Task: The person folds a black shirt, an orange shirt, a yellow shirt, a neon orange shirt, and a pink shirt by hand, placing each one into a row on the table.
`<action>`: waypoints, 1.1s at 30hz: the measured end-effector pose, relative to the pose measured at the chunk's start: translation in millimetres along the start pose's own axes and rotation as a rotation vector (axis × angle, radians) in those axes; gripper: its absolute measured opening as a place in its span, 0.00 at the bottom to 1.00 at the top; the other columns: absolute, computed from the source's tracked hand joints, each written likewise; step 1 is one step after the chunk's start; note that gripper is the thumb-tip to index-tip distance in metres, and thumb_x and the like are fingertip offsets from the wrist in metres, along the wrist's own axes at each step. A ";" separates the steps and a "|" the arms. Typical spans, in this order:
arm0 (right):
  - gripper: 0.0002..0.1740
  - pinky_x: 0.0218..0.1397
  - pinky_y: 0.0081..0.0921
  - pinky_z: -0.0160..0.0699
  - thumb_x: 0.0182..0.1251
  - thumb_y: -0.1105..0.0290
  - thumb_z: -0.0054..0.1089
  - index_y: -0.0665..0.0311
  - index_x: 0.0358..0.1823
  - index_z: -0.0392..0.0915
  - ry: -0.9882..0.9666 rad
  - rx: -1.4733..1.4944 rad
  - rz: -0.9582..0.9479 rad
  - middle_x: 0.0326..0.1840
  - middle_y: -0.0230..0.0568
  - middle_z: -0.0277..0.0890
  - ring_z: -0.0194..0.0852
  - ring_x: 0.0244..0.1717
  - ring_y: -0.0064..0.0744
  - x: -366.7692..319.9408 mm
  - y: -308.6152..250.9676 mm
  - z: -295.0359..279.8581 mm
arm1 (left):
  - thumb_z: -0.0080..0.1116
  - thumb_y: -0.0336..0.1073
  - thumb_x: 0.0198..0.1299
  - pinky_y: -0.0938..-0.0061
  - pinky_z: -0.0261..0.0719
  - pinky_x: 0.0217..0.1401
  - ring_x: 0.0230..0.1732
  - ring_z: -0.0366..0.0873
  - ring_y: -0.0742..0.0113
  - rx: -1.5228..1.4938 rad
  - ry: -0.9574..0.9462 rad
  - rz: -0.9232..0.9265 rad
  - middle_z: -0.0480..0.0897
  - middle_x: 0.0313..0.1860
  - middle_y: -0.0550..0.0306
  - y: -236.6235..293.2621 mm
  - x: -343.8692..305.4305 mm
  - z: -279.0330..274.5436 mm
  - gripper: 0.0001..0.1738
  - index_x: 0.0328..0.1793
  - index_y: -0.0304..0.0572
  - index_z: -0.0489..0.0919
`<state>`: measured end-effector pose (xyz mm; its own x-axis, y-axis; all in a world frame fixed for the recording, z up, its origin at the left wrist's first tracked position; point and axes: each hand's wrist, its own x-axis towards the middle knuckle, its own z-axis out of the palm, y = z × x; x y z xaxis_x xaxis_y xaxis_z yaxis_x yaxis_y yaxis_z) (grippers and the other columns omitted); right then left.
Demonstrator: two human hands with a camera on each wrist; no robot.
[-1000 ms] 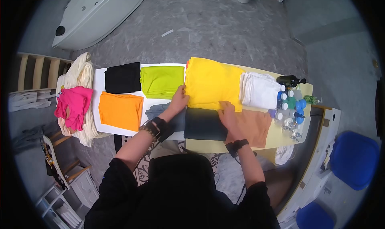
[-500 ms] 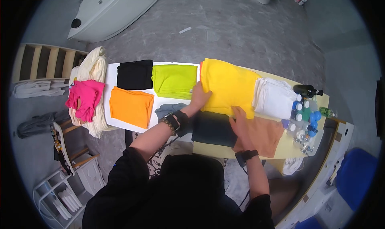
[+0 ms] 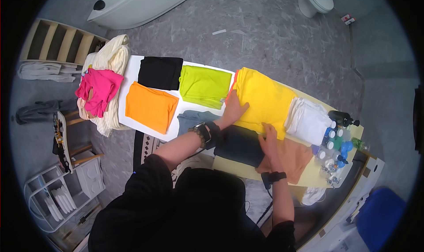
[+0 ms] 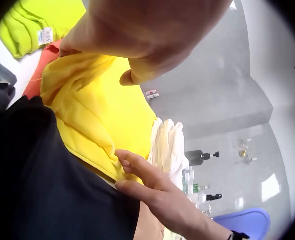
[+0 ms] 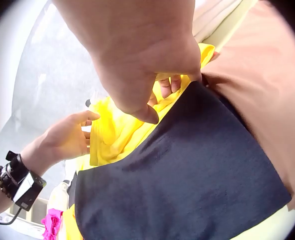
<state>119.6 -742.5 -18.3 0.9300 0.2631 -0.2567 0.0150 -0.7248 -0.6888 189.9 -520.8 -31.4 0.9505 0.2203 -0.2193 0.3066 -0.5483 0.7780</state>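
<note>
A yellow folded garment (image 3: 265, 99) lies across the middle of the table, over a red-orange cloth (image 4: 36, 75) that shows along its left side. My left hand (image 3: 234, 110) holds the garment's left edge, fingers tucked behind it and the layers bunched beside them. At the front edge my right hand (image 3: 270, 146) pinches the yellow fabric between thumb and fingers, as the right wrist view shows. Just in front lie a folded dark navy cloth (image 5: 187, 165) and, to its right, a tan-brown cloth (image 3: 297, 157), partly under my right hand.
Folded black (image 3: 160, 73), lime green (image 3: 205, 85), orange (image 3: 151, 106) and grey-blue (image 3: 190, 119) clothes lie left. A pink garment (image 3: 99, 90) tops a cream pile at the far left. White folded cloth (image 3: 309, 119) and several bottles (image 3: 342, 118) stand right.
The head view has turned, so the table appears tilted and shifted. Both hands stay at the yellow garment's left and front edges.
</note>
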 end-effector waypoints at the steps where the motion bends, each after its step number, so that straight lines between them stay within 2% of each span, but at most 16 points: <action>1: 0.32 0.72 0.37 0.59 0.56 0.77 0.60 0.60 0.65 0.69 0.000 -0.002 0.003 0.64 0.50 0.63 0.57 0.67 0.51 -0.3 0.2 0.3 | 0.65 0.41 0.53 0.57 0.68 0.67 0.64 0.70 0.37 -0.076 -0.018 -0.067 0.71 0.61 0.27 1.8 3.3 -5.3 0.39 0.67 0.27 0.64; 2: 0.31 0.72 0.38 0.59 0.56 0.77 0.60 0.60 0.65 0.69 0.000 -0.003 0.006 0.64 0.50 0.62 0.57 0.67 0.52 -0.5 0.1 0.5 | 0.65 0.42 0.54 0.57 0.68 0.68 0.64 0.70 0.38 -0.153 -0.036 -0.135 0.70 0.61 0.26 4.2 5.5 -9.7 0.40 0.67 0.25 0.64; 6: 0.32 0.72 0.38 0.59 0.55 0.77 0.60 0.61 0.65 0.68 -0.011 -0.025 -0.004 0.65 0.50 0.62 0.57 0.67 0.52 0.3 1.5 2.6 | 0.64 0.40 0.55 0.57 0.70 0.66 0.63 0.71 0.37 -0.172 -0.030 -0.087 0.72 0.62 0.30 1.9 8.4 -2.0 0.37 0.67 0.27 0.64; 8: 0.32 0.72 0.38 0.59 0.55 0.77 0.61 0.61 0.65 0.68 0.009 -0.040 -0.036 0.65 0.51 0.61 0.57 0.67 0.52 0.4 3.8 3.7 | 0.61 0.37 0.56 0.56 0.71 0.64 0.61 0.72 0.37 -0.131 -0.123 0.243 0.73 0.60 0.35 2.4 3.9 5.9 0.33 0.67 0.33 0.65; 9: 0.32 0.72 0.38 0.59 0.55 0.77 0.61 0.61 0.65 0.68 0.002 -0.042 -0.041 0.65 0.51 0.61 0.57 0.67 0.52 0.6 2.9 3.3 | 0.61 0.37 0.56 0.56 0.71 0.64 0.61 0.72 0.37 -0.133 -0.117 0.237 0.73 0.60 0.35 10.0 0.4 2.7 0.33 0.67 0.33 0.65; 11: 0.33 0.73 0.38 0.58 0.55 0.77 0.61 0.61 0.66 0.67 -0.021 -0.031 -0.024 0.66 0.51 0.61 0.57 0.68 0.53 0.6 0.7 0.7 | 0.59 0.35 0.56 0.55 0.72 0.62 0.57 0.74 0.37 0.012 -0.293 0.173 0.75 0.56 0.38 33.2 -5.6 -9.6 0.30 0.66 0.40 0.67; 12: 0.33 0.73 0.38 0.58 0.55 0.77 0.61 0.61 0.66 0.67 -0.023 -0.034 -0.025 0.66 0.51 0.61 0.57 0.68 0.53 0.8 0.7 0.8 | 0.59 0.36 0.55 0.51 0.69 0.63 0.59 0.71 0.37 0.032 -0.295 0.149 0.73 0.56 0.38 33.2 -6.3 -8.2 0.30 0.66 0.44 0.68; 16: 0.34 0.74 0.38 0.57 0.55 0.76 0.61 0.61 0.67 0.66 -0.033 -0.054 -0.019 0.66 0.52 0.60 0.56 0.69 0.53 -0.3 -1.1 0.1 | 0.61 0.38 0.54 0.47 0.64 0.65 0.63 0.64 0.34 0.217 -0.166 0.148 0.68 0.60 0.34 18.8 -9.6 4.1 0.32 0.67 0.42 0.67; 18: 0.34 0.74 0.38 0.57 0.55 0.76 0.62 0.61 0.67 0.66 -0.036 -0.056 -0.010 0.67 0.52 0.60 0.55 0.69 0.53 -0.7 -3.1 -0.6 | 0.61 0.39 0.52 0.42 0.63 0.62 0.62 0.61 0.30 0.282 0.127 0.237 0.65 0.59 0.32 7.6 -9.1 9.8 0.31 0.63 0.39 0.69; 19: 0.35 0.74 0.40 0.57 0.56 0.76 0.62 0.61 0.68 0.65 -0.042 -0.057 -0.005 0.67 0.55 0.60 0.56 0.69 0.55 -0.7 -4.1 -1.3 | 0.61 0.39 0.52 0.42 0.63 0.62 0.62 0.61 0.30 0.282 0.127 0.237 0.65 0.59 0.32 3.4 -7.5 12.7 0.31 0.63 0.39 0.69; 21: 0.35 0.73 0.41 0.57 0.56 0.76 0.63 0.61 0.68 0.65 -0.049 -0.057 0.000 0.67 0.57 0.61 0.57 0.69 0.57 -0.5 -5.0 -1.4 | 0.61 0.39 0.52 0.44 0.63 0.64 0.61 0.61 0.29 0.160 0.154 0.033 0.65 0.58 0.27 -2.6 -2.5 15.3 0.31 0.63 0.38 0.69; 22: 0.35 0.73 0.41 0.57 0.56 0.76 0.63 0.61 0.68 0.64 -0.042 -0.061 -0.007 0.67 0.57 0.60 0.57 0.69 0.57 -0.8 -4.7 -1.0 | 0.61 0.39 0.52 0.44 0.63 0.64 0.61 0.61 0.29 0.161 0.153 0.033 0.65 0.58 0.27 -5.1 1.1 14.4 0.31 0.63 0.38 0.69; 24: 0.35 0.73 0.41 0.57 0.56 0.76 0.63 0.61 0.68 0.64 -0.037 -0.065 -0.016 0.67 0.57 0.60 0.56 0.69 0.57 -1.3 -4.6 -0.8 | 0.61 0.40 0.52 0.44 0.61 0.65 0.62 0.60 0.31 0.040 0.056 -0.092 0.66 0.59 0.30 -5.2 6.4 8.7 0.31 0.62 0.38 0.69; 26: 0.35 0.74 0.39 0.56 0.55 0.76 0.62 0.62 0.68 0.65 -0.045 -0.065 0.005 0.67 0.52 0.59 0.55 0.69 0.53 -1.6 -5.5 -1.1 | 0.61 0.40 0.51 0.43 0.62 0.64 0.62 0.61 0.32 0.096 0.032 -0.065 0.66 0.58 0.31 3.8 2.8 4.3 0.31 0.62 0.38 0.69; 30: 0.35 0.74 0.38 0.56 0.56 0.76 0.62 0.62 0.68 0.65 -0.048 -0.073 -0.004 0.68 0.52 0.59 0.55 0.69 0.53 -1.2 -5.4 -0.9 | 0.59 0.40 0.50 0.43 0.62 0.62 0.60 0.62 0.37 0.306 0.044 0.084 0.67 0.57 0.34 13.7 -8.7 5.6 0.30 0.61 0.38 0.71; 33: 0.35 0.74 0.38 0.56 0.56 0.76 0.62 0.61 0.68 0.65 -0.060 -0.067 0.008 0.68 0.52 0.59 0.54 0.70 0.53 -1.3 -5.6 -1.4 | 0.58 0.39 0.51 0.45 0.61 0.63 0.60 0.63 0.39 0.339 0.015 0.129 0.67 0.57 0.35 20.8 -15.2 7.3 0.29 0.60 0.38 0.71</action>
<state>118.9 -739.7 -13.2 0.9067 0.2930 -0.3035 0.0338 -0.7675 -0.6402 182.2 -541.4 -16.2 0.9824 0.1421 -0.1211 0.1857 -0.8083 0.5588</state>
